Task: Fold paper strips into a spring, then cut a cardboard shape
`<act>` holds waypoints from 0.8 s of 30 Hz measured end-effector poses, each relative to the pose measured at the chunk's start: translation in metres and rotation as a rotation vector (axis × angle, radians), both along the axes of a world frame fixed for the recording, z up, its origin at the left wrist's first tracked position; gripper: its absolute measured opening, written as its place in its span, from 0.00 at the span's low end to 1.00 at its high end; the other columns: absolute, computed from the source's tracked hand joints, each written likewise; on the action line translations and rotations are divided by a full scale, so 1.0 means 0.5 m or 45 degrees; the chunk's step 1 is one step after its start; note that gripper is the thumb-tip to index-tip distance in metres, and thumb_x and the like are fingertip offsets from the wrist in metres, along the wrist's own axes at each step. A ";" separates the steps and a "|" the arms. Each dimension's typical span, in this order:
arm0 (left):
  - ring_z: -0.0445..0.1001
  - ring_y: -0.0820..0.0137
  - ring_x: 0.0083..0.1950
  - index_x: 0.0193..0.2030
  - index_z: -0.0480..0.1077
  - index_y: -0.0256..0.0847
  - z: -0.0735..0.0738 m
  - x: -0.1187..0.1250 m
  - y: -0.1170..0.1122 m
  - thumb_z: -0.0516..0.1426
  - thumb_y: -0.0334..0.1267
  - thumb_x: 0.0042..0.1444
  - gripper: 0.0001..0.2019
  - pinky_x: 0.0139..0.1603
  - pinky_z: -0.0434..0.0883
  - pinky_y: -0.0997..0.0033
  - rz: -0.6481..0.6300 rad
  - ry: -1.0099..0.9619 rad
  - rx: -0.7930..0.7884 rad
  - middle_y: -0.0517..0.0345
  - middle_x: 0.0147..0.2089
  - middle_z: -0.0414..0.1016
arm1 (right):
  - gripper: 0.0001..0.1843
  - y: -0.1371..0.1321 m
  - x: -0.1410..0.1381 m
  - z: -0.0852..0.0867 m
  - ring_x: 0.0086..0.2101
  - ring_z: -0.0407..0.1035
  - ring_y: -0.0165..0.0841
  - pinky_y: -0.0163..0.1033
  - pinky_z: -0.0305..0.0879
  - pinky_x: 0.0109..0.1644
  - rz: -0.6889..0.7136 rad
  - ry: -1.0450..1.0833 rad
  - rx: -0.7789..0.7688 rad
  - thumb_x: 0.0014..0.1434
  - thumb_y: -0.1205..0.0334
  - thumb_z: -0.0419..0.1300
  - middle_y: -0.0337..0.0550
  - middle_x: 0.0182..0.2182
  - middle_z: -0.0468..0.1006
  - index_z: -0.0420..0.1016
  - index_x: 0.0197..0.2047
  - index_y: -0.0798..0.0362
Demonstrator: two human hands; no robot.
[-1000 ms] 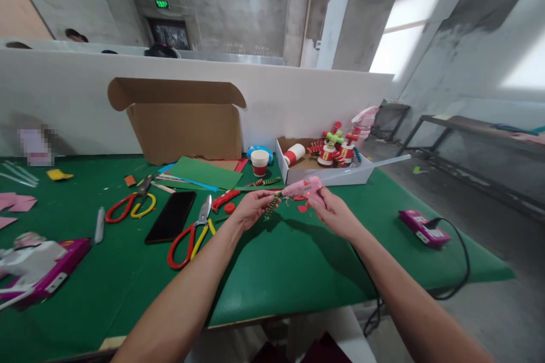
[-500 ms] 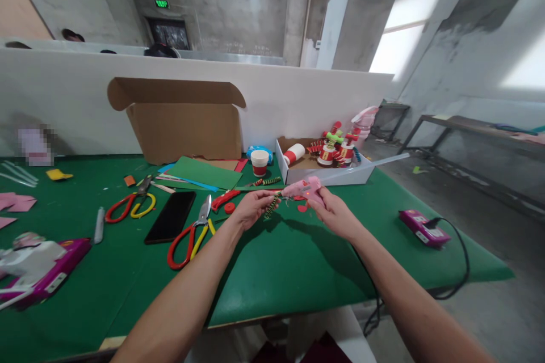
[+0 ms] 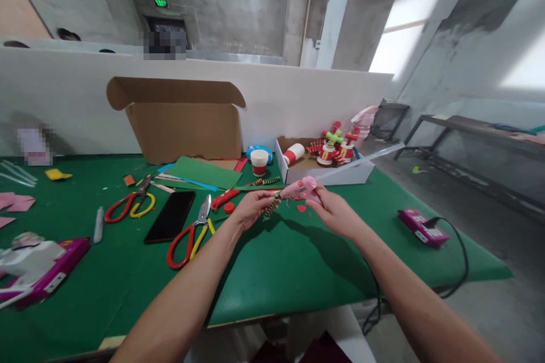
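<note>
My right hand point(image 3: 334, 208) is wrapped round a pink hot glue gun point(image 3: 298, 188), with a long clear glue stick point(image 3: 370, 155) poking out of its back. The gun's nozzle points left, right at the fingertips of my left hand point(image 3: 254, 207). Those fingers pinch a green and dark folded paper spring point(image 3: 271, 210), which hangs down over the table. Whether the nozzle touches the spring I cannot tell. A small red paper disc point(image 3: 301, 209) lies below the gun.
Left of my hands lie scissors point(image 3: 184, 244), a black phone point(image 3: 170, 216) and a second pair of scissors point(image 3: 135, 204). Behind are coloured paper sheets point(image 3: 204, 172), a paper cup point(image 3: 259, 163) and a white box point(image 3: 332, 175) of paper-cup figures. A purple power strip point(image 3: 423, 228) with a cable sits right.
The rear of the glue gun has turned slightly, and its glue stick slants more steeply upward. My left hand keeps its pinch on the paper spring in nearly the same spot.
</note>
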State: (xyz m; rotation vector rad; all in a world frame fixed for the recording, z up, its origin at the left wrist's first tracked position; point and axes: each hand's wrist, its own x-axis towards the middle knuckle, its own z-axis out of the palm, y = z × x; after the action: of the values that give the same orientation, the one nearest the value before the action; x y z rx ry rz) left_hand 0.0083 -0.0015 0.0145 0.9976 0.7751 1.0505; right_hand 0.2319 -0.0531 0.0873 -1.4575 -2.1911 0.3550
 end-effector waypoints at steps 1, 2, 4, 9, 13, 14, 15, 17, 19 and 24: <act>0.75 0.72 0.35 0.38 0.76 0.33 0.000 0.000 0.000 0.70 0.38 0.41 0.18 0.40 0.69 0.72 -0.002 0.003 -0.004 0.50 0.35 0.80 | 0.17 0.000 0.000 0.001 0.39 0.72 0.42 0.39 0.63 0.40 0.002 -0.006 -0.005 0.63 0.55 0.49 0.53 0.41 0.79 0.68 0.50 0.54; 0.75 0.72 0.35 0.38 0.76 0.33 0.001 0.000 -0.001 0.70 0.38 0.41 0.17 0.39 0.69 0.73 -0.004 0.004 -0.010 0.50 0.35 0.80 | 0.17 -0.001 0.001 0.002 0.39 0.72 0.42 0.39 0.63 0.40 0.005 -0.005 -0.003 0.63 0.55 0.49 0.53 0.41 0.79 0.68 0.49 0.54; 0.75 0.72 0.35 0.39 0.76 0.33 0.002 0.000 -0.001 0.69 0.38 0.42 0.17 0.38 0.69 0.73 -0.007 0.004 -0.023 0.50 0.35 0.80 | 0.17 -0.001 0.003 0.004 0.39 0.71 0.42 0.39 0.62 0.40 0.002 0.011 0.011 0.63 0.54 0.49 0.53 0.42 0.78 0.67 0.50 0.54; 0.75 0.73 0.32 0.38 0.76 0.33 0.007 0.000 -0.002 0.68 0.35 0.45 0.13 0.36 0.69 0.74 -0.008 -0.006 -0.059 0.50 0.34 0.80 | 0.16 0.004 0.015 0.004 0.30 0.68 0.36 0.37 0.60 0.33 -0.017 0.095 -0.006 0.62 0.50 0.49 0.45 0.31 0.76 0.66 0.44 0.53; 0.75 0.73 0.31 0.37 0.75 0.34 0.012 0.000 -0.004 0.66 0.34 0.47 0.11 0.35 0.70 0.74 -0.003 -0.043 -0.105 0.51 0.34 0.80 | 0.16 0.006 0.023 -0.001 0.23 0.62 0.31 0.36 0.58 0.28 -0.004 0.295 -0.101 0.61 0.46 0.50 0.36 0.22 0.69 0.64 0.39 0.52; 0.75 0.74 0.31 0.37 0.75 0.34 0.013 0.000 -0.005 0.66 0.33 0.48 0.10 0.34 0.70 0.75 0.000 -0.051 -0.113 0.51 0.34 0.80 | 0.17 0.005 0.023 -0.002 0.22 0.61 0.30 0.36 0.58 0.26 -0.006 0.359 -0.149 0.61 0.45 0.50 0.34 0.20 0.67 0.63 0.38 0.51; 0.75 0.74 0.30 0.37 0.74 0.34 0.014 0.000 -0.005 0.66 0.33 0.48 0.10 0.34 0.70 0.75 0.004 -0.059 -0.118 0.51 0.34 0.80 | 0.17 0.004 0.022 -0.003 0.21 0.60 0.29 0.35 0.57 0.25 -0.012 0.429 -0.201 0.60 0.44 0.51 0.32 0.18 0.65 0.63 0.38 0.51; 0.76 0.74 0.30 0.37 0.74 0.33 0.015 0.000 -0.006 0.66 0.32 0.49 0.09 0.34 0.70 0.76 0.019 -0.076 -0.125 0.51 0.33 0.80 | 0.18 0.002 0.020 -0.004 0.19 0.59 0.28 0.34 0.57 0.24 -0.040 0.595 -0.312 0.59 0.43 0.53 0.32 0.18 0.65 0.63 0.37 0.51; 0.76 0.74 0.30 0.37 0.74 0.33 0.015 0.000 -0.006 0.65 0.32 0.49 0.08 0.34 0.70 0.76 0.034 -0.090 -0.133 0.51 0.33 0.80 | 0.18 -0.002 0.021 -0.004 0.19 0.58 0.26 0.34 0.56 0.23 -0.071 0.793 -0.427 0.57 0.43 0.55 0.34 0.22 0.70 0.64 0.38 0.51; 0.76 0.74 0.29 0.37 0.74 0.33 0.013 0.000 -0.004 0.64 0.32 0.51 0.07 0.34 0.71 0.75 0.019 -0.122 -0.136 0.51 0.34 0.80 | 0.19 -0.005 0.052 -0.015 0.18 0.54 0.23 0.33 0.56 0.22 -0.035 1.154 -0.757 0.48 0.51 0.64 0.35 0.23 0.70 0.66 0.38 0.53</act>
State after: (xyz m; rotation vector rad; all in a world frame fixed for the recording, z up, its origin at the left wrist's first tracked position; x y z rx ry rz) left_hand 0.0081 -0.0033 0.0212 0.8456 0.7531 1.0512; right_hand 0.2578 -0.0559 0.0800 -1.2101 -1.3607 1.4261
